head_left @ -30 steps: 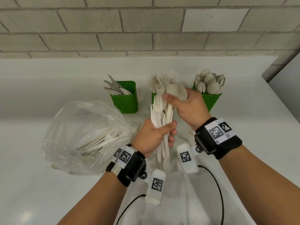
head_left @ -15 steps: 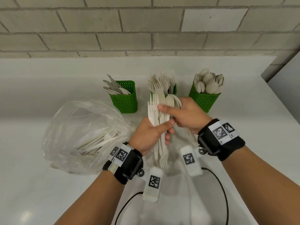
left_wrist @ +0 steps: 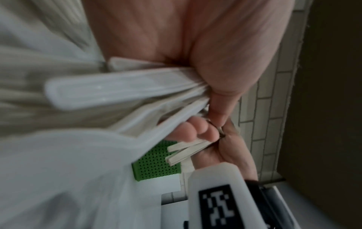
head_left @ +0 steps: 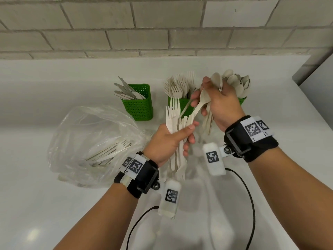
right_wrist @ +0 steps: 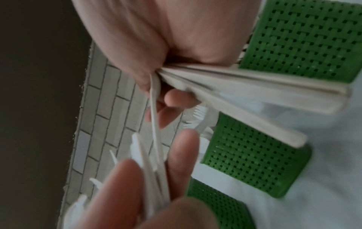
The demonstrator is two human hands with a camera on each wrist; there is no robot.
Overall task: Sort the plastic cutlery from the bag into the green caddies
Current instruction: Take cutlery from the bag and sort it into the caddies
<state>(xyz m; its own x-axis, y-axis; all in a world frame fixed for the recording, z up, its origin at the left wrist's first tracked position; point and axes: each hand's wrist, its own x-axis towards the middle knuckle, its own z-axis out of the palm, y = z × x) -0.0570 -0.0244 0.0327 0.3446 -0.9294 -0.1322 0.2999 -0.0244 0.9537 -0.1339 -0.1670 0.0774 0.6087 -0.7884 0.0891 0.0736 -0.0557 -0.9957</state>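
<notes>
A: Three green caddies in a row on the white desk point(head_left: 270, 159), near the brick wall point(head_left: 162, 24). Left caddy point(head_left: 137, 105): knives point(head_left: 126, 92), leaning left. Middle caddy point(head_left: 182, 105): forks point(head_left: 180, 83), tines up. Right caddy point(head_left: 241, 101): spoons point(head_left: 237, 83), bowls up.

B: And the bag?

A: Clear plastic bag point(head_left: 86, 141) lying on the desk to the left of the hands, with a few forks and other cutlery point(head_left: 111, 150) inside.

B: Hands?

A: Left hand point(head_left: 167, 143) closed around a mixed bundle point(head_left: 177, 139), some fork tines pointing up, other ends hanging below the fist. Right hand point(head_left: 219, 105) gripping several spoons point(head_left: 217, 82) against the palm, with one more spoon point(head_left: 201, 101) pinched between thumb and fingers, its handle slanting down to the left-hand bundle. Both held above the desk, in front of the middle and right caddies.

B: Anything hard to make out?

A: Plenty. Right caddy mostly hidden behind the right hand; only a corner showing. Exact count in either hand not readable. Contents of the bag blurred by the crinkled plastic. Left wrist view smeared: handles point(left_wrist: 121, 88) fanning from the palm, a patch of green caddy point(left_wrist: 156, 162) behind. Right wrist view also soft: handles point(right_wrist: 245, 93) spread over green mesh point(right_wrist: 303, 38), left-hand fingers point(right_wrist: 184, 158) close by.
</notes>
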